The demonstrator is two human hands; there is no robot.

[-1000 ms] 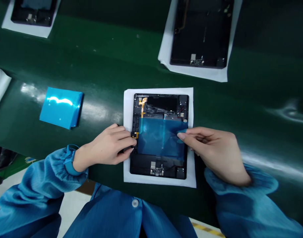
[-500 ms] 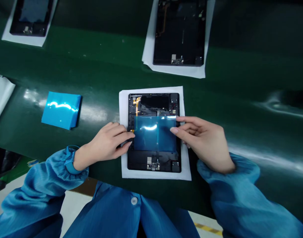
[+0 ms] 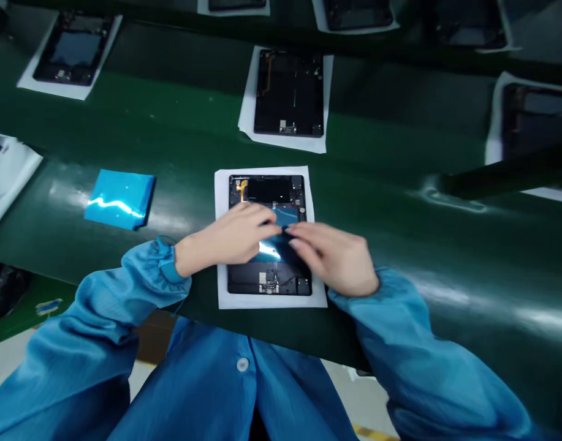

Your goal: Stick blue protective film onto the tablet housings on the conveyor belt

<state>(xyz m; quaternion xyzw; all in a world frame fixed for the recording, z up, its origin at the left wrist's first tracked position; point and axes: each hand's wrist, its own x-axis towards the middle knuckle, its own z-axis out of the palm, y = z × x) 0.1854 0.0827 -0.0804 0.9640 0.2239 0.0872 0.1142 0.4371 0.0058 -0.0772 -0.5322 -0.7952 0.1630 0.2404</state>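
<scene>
An opened black tablet body (image 3: 268, 191) lies on a white sheet (image 3: 222, 245) on the green belt in front of me. A blue film (image 3: 286, 215) covers its middle. My left hand (image 3: 235, 239) lies flat across the film from the left, fingers stretched out. My right hand (image 3: 333, 257) lies on the film from the right, fingers out flat, its tips meeting those of the left near the centre. Both hands hide most of the film.
A stack of blue films (image 3: 119, 199) lies on the belt to the left. More open tablet bodies on white sheets sit further back: one straight ahead (image 3: 290, 92), one at the far left (image 3: 72, 52), one at the right (image 3: 533, 113). A dark bar (image 3: 505, 174) crosses at the right.
Both hands have moved from the tablet's side edges inward onto the blue film, now lying flat over it. My head has lifted, so more of the belt shows.
</scene>
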